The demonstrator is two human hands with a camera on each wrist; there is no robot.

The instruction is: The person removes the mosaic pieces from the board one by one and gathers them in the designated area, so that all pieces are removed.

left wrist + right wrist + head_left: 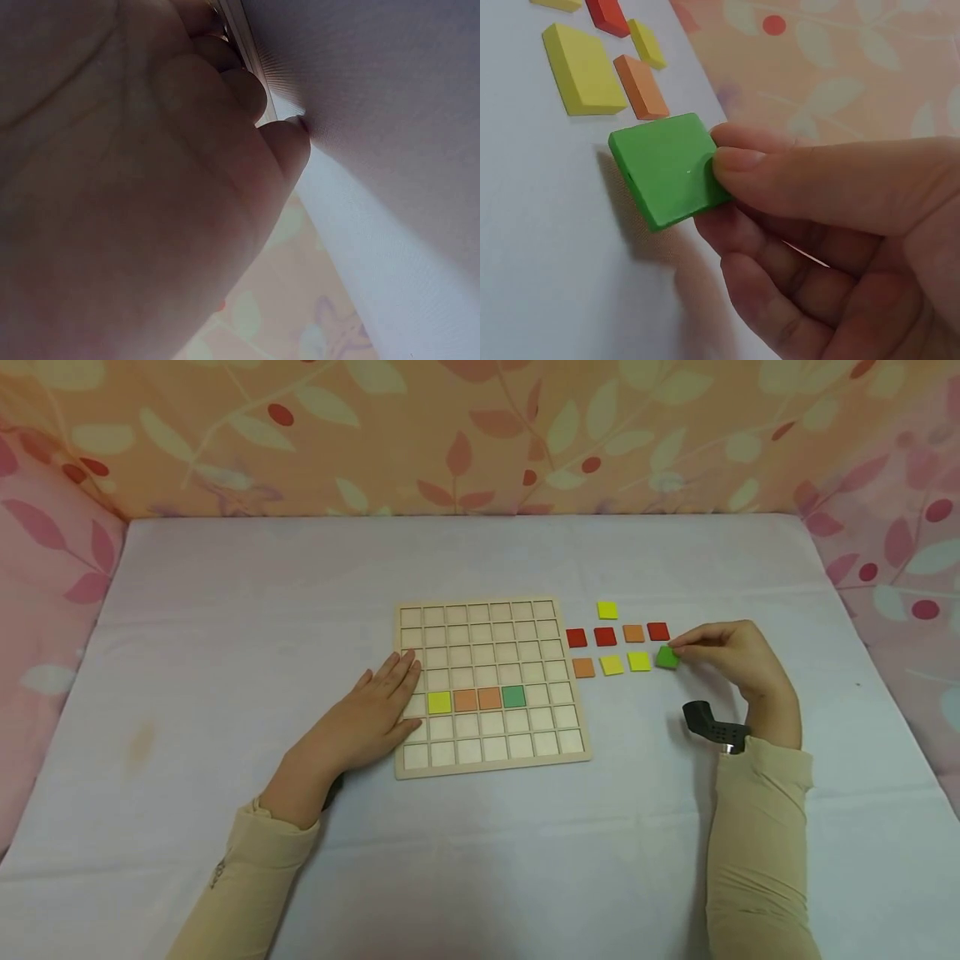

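Note:
My right hand point(731, 656) pinches a green square tile point(667, 171) between thumb and fingers, lifted off the cloth in the right wrist view. In the head view that tile is at the right end of the loose tiles. My left hand point(367, 710) rests with straight fingers on the left edge of a wooden grid board point(491, 770); its palm side fills much of the left wrist view. One row of the board holds a yellow tile point(439, 702), two orange tiles point(465, 700) side by side and a green tile point(513, 696).
Loose tiles lie right of the board: several red ones point(604, 637), several yellow ones point(611, 665) and two orange ones point(633, 633). A white cloth point(480, 860) covers the table. Patterned fabric point(465, 435) stands along the back and sides. A black wrist device point(712, 727) juts from the right wrist.

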